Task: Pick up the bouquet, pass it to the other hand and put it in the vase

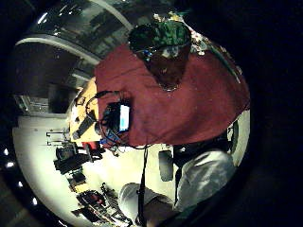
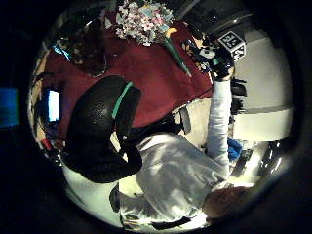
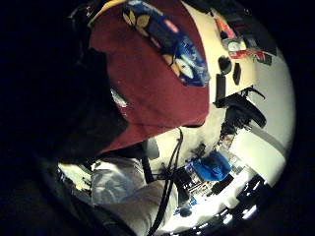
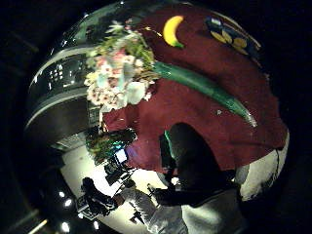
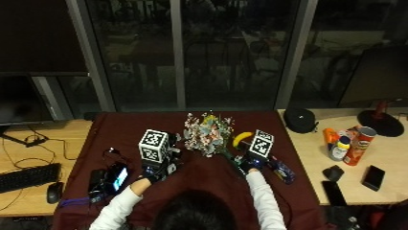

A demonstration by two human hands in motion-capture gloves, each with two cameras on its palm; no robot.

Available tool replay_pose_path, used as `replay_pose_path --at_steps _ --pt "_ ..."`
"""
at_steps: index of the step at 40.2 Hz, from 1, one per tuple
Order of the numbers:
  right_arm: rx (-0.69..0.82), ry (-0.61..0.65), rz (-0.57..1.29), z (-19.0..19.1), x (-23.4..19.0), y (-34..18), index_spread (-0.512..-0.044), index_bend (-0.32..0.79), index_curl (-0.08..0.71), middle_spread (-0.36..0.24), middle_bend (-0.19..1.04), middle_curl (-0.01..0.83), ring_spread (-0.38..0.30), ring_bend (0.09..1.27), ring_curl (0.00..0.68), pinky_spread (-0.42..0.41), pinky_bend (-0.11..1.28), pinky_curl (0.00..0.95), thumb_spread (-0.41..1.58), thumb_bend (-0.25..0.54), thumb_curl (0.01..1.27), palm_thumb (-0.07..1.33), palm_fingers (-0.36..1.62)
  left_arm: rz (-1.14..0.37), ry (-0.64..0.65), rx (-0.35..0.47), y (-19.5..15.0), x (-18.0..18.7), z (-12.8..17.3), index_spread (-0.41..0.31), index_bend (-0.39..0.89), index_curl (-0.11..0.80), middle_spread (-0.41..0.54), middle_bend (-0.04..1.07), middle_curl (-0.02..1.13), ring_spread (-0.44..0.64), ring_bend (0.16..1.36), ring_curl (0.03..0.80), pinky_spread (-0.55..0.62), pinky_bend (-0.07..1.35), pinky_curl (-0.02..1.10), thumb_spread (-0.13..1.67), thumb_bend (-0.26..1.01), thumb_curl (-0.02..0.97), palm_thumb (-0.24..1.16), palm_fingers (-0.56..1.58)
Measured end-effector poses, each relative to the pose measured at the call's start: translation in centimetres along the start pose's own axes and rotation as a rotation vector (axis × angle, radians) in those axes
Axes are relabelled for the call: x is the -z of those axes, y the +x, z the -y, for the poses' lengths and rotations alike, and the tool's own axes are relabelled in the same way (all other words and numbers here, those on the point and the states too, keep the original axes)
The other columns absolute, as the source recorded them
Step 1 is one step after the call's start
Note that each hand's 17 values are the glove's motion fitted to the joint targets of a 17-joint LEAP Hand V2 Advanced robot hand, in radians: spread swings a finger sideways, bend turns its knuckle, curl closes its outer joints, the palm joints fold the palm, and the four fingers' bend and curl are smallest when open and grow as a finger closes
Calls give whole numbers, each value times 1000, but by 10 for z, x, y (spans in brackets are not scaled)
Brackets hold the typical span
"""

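The bouquet point(image 5: 207, 133) of pale pink and white flowers lies on the dark red cloth point(image 5: 127, 139), its green wrapped stem point(image 4: 204, 85) pointing toward the person's right. My right hand point(image 5: 250, 165) hovers just short of the stem's end and holds nothing; its glove point(image 4: 190, 161) shows apart from the stem. My left hand point(image 5: 156, 170) rests low over the cloth left of the bouquet, fingers point(image 2: 100, 131) loosely curved and empty. The glass vase point(image 1: 163, 54) with green filling stands upright on the cloth near the left hand, beside the flowers point(image 2: 144, 19).
A yellow banana point(image 5: 241, 138) lies right of the flowers. A blue patterned pouch point(image 5: 284, 172) is beside the right hand. A lit phone point(image 5: 118, 178) and cables lie at the cloth's left edge. Cans and bottles point(image 5: 347, 143) stand far right; a keyboard point(image 5: 25, 178) is far left.
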State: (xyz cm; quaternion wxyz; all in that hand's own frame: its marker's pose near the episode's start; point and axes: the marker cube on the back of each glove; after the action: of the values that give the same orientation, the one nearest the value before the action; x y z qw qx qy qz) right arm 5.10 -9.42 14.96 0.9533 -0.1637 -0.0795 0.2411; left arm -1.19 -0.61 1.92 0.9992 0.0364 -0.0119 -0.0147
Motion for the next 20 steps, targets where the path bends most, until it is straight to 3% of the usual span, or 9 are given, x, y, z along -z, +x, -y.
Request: replay_pose_path --at_steps 5,11,20 --pt "-43 -23 -13 17 -34 8 -107 25 2 46 432 408 -92 852 405 82 827 366 1140 -19 308 461 529 -2 -3 4 -3 -4 -1 142 107 129 238 294 329 331 738 275 299 519 316 1170 -17 255 303 103" --pt "-57 -45 -18 -10 -50 6 -104 30 4 41 406 411 -97 857 411 96 836 369 1118 -27 317 441 491 -17 -11 9 -6 -7 -2 153 112 139 239 289 335 331 737 276 299 516 320 1170 -18 261 302 104" --pt "-95 -5 -70 -11 -75 5 -103 36 11 38 403 421 -100 855 412 94 832 368 1099 -18 332 456 493 -30 -26 14 -12 -10 -5 166 108 147 239 290 345 331 737 278 300 513 325 1170 -17 268 306 104"
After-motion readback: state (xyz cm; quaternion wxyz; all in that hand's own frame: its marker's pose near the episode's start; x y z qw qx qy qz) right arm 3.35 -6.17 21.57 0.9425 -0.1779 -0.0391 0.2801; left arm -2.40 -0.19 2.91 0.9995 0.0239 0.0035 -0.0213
